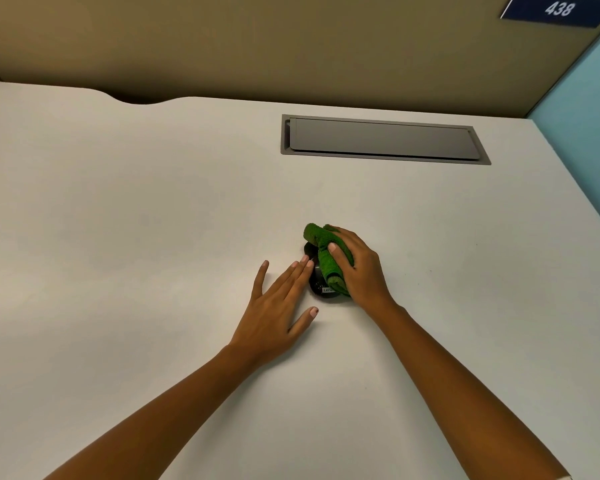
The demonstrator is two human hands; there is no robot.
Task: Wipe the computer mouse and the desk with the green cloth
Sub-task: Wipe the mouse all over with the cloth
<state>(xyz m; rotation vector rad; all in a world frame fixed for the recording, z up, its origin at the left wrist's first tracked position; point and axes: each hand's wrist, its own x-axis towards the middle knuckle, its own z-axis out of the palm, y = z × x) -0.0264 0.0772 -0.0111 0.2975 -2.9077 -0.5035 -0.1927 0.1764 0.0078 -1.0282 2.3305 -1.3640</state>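
Observation:
A black computer mouse (318, 285) lies on the white desk (153, 209), near its middle. The bunched green cloth (323, 249) sits on top of the mouse and hides most of it. My right hand (359, 268) is closed over the cloth and presses it onto the mouse. My left hand (278, 308) lies flat on the desk, fingers spread, with its fingertips touching the left side of the mouse. A small white label shows on the near end of the mouse.
A grey cable hatch (383, 139) is set flush into the desk at the back right. A tan partition (257, 46) runs along the far edge, with a blue panel (582, 109) at the right and a numbered sign (556, 9) above.

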